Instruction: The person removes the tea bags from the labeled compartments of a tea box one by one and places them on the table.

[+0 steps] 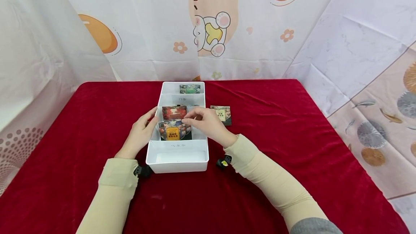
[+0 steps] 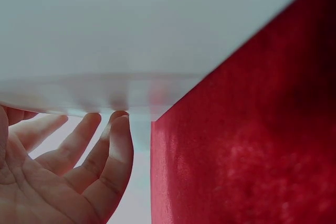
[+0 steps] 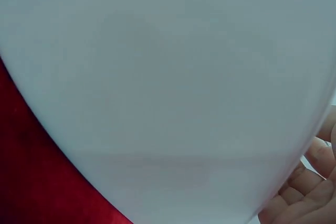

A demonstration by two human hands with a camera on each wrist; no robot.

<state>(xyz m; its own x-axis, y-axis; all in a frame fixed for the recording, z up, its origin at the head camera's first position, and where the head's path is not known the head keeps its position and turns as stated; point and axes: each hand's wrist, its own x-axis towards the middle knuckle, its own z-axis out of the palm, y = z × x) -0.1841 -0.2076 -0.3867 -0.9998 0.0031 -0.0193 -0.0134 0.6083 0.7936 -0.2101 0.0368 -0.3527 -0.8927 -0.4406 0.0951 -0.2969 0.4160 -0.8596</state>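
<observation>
A long white divided box stands on the table. In its middle compartment a dark tea packet with an orange label leans in front of a red tea packet. My right hand reaches over the box's right side, thumb and forefinger pinching the orange-labelled packet at its top right corner. With its fingertips, my left hand rests against the box's left side. In the left wrist view the fingers touch the white wall from outside. The right wrist view is mostly filled by the box wall.
A green-labelled packet sits in the box's rear compartment. Right of the box, another packet with a pale label lies on the red tablecloth. Dividers with printed characters separate the compartments. A patterned curtain hangs behind the table.
</observation>
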